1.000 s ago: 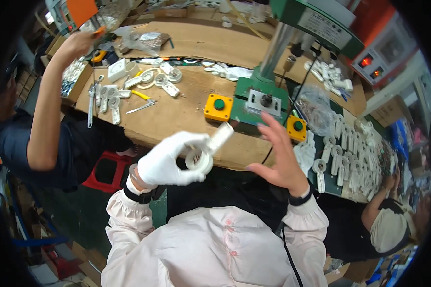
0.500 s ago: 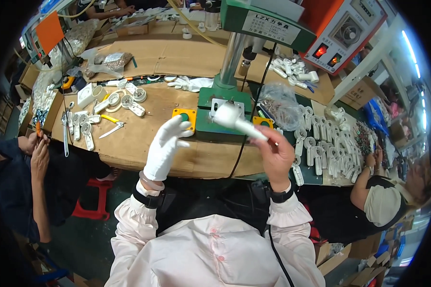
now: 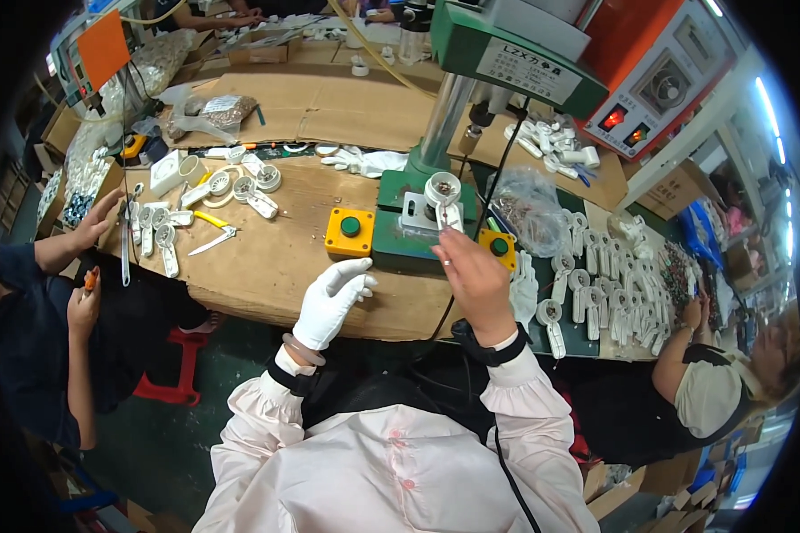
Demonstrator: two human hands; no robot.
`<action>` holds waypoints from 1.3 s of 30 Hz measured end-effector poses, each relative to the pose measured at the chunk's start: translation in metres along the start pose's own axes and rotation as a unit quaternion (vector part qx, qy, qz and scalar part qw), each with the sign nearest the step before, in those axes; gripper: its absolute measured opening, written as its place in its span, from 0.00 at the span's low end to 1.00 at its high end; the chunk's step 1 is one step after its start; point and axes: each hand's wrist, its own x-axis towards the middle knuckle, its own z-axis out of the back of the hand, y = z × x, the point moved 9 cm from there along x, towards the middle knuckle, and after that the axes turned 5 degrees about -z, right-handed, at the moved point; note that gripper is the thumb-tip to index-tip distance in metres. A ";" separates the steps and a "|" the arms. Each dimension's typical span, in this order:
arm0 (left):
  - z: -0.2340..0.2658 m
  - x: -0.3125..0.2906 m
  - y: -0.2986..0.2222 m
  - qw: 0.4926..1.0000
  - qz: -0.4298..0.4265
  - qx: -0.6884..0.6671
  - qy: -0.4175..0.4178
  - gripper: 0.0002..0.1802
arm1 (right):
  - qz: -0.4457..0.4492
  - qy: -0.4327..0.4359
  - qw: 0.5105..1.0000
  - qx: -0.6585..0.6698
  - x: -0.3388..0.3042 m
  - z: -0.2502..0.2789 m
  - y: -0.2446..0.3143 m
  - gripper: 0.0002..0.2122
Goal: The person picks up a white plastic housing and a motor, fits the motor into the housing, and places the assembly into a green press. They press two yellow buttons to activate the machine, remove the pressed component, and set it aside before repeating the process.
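Observation:
My bare right hand (image 3: 478,282) has its fingers closed at the handle end of a white handheld-fan housing (image 3: 449,213). The housing's round cup faces up, with small parts inside, and rests at the metal plate (image 3: 415,213) on the green press base (image 3: 396,244). In a white glove, my left hand (image 3: 331,304) is empty, its fingers loosely curved and the thumb apart. It hovers over the table's front edge, just below a yellow box with a green button (image 3: 349,231). A second yellow button box (image 3: 498,249) is beside my right hand.
The press head (image 3: 516,58) and its spindle (image 3: 474,131) overhang the base. Rows of white fan housings (image 3: 604,289) lie to the right, near a white glove (image 3: 524,289). More housings, yellow-handled pliers (image 3: 212,222) and a co-worker's hands (image 3: 89,222) are at left. A black cable (image 3: 498,147) hangs near the press.
My right hand has brought the fan housing down and left onto the press base, its cup now facing up. My left hand has lowered toward the table edge. The left co-worker's hands have separated.

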 end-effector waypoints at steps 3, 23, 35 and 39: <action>-0.003 0.000 0.007 1.000 0.012 0.000 0.009 0.19 | -0.006 0.018 1.000 0.005 -0.003 -0.004 -0.001 0.13; -0.002 0.000 0.010 0.999 0.032 0.029 0.004 0.15 | -0.008 0.043 0.999 -0.003 0.009 -0.005 0.001 0.12; 0.002 0.000 0.012 0.999 0.032 0.035 0.007 0.16 | -0.008 0.085 0.996 -0.033 0.000 -0.019 0.001 0.14; -0.001 -0.001 0.009 0.999 0.035 0.033 0.009 0.16 | -0.011 0.089 0.995 -0.036 -0.002 -0.011 0.002 0.15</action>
